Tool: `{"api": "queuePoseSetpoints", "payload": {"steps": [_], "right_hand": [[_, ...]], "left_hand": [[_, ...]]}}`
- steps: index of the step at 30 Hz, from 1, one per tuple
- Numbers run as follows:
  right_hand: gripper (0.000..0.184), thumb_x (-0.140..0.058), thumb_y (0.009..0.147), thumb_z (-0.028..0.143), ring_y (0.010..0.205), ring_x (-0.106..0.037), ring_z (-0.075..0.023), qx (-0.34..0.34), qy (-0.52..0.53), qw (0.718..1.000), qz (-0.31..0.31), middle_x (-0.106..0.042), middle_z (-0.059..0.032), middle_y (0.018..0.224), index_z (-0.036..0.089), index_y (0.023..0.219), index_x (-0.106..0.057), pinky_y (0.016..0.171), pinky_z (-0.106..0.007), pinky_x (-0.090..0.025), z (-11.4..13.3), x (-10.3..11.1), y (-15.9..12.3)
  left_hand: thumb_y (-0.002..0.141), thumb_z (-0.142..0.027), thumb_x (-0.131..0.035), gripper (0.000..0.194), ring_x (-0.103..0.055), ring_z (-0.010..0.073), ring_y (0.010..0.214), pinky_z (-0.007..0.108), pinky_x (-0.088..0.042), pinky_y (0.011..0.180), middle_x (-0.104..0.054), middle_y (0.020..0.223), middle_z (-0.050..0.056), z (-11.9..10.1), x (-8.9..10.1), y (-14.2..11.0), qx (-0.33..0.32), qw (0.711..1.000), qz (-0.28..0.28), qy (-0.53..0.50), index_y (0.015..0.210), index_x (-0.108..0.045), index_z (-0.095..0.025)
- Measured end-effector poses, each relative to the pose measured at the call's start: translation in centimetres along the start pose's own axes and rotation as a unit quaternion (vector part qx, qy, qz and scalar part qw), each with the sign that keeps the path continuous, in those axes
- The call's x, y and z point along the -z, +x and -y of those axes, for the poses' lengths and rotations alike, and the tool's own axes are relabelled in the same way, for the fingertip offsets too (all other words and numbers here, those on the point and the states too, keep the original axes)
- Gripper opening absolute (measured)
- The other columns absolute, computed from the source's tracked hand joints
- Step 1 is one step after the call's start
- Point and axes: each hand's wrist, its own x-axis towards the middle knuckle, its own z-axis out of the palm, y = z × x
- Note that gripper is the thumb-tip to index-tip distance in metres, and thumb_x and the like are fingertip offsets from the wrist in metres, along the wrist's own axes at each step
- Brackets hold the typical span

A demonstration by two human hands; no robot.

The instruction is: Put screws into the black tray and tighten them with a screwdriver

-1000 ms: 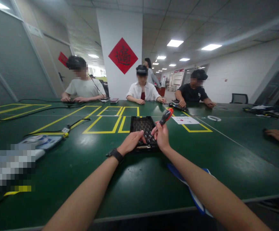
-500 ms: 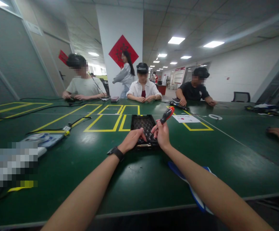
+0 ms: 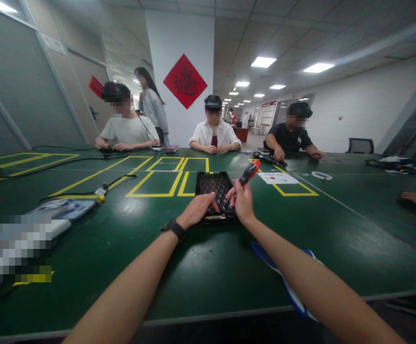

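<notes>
Head view: right hand [image 3: 241, 198] gripping screwdriver [image 3: 250, 173], tip angling down into black case [image 3: 213, 185] on bench [image 3: 179, 282]; left hand [image 3: 201, 208] resting at its near-left edge, fingers bending inward, grasp unclear; both forearms converging.

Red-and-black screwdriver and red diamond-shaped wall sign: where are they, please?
Red-and-black screwdriver [image 3: 248, 174]: head view, on its handle.
Red diamond-shaped wall sign [image 3: 185, 81]: head view, at its centre.
</notes>
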Motion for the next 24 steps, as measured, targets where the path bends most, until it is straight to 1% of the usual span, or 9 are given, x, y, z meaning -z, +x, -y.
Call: {"api": "queuePoseSetpoints", "payload": {"steps": [7,13,24], "right_hand": [[0.032,-0.039,0.084,0.049,0.031,-0.036,-0.0038,-0.002,-0.002,1.0,-0.002,-0.053,0.0076,0.051,0.019,0.095,-0.042,0.032,-0.014,-0.028,0.22,-0.03,-0.05],[0.031,-0.038,0.085,0.048,0.031,-0.036,-0.0037,-0.003,0.003,1.0,-0.004,-0.053,0.0078,0.051,0.019,0.095,-0.042,0.031,-0.015,-0.026,0.17,-0.06,-0.05],[0.031,-0.039,0.084,0.048,0.031,-0.036,-0.004,-0.003,0.005,1.0,-0.001,-0.053,0.0079,0.05,0.02,0.095,-0.042,0.032,-0.015,-0.026,0.26,-0.07,-0.09]], "left_hand": [[0.088,-0.052,-0.018,0.066,-0.056,0.0158,0.074,0.028,-0.041,0.078,-0.067,0.075,0.005,-0.17,-0.03,0.04,0.002,1.0,0.003,-0.005,0.067,-0.068,-0.015],[0.089,-0.05,-0.018,0.065,-0.056,0.0146,0.072,0.027,-0.04,0.076,-0.066,0.074,0.004,0.16,-0.08,0.03,-0.008,1.0,0.004,-0.005,0.067,-0.068,-0.016],[0.089,-0.051,-0.013,0.07,-0.056,0.0151,0.073,0.027,-0.041,0.076,-0.066,0.075,0.005,-0.11,-0.05,-0.01,-0.004,1.0,0.01,-0.007,0.067,-0.069,-0.015]]}}
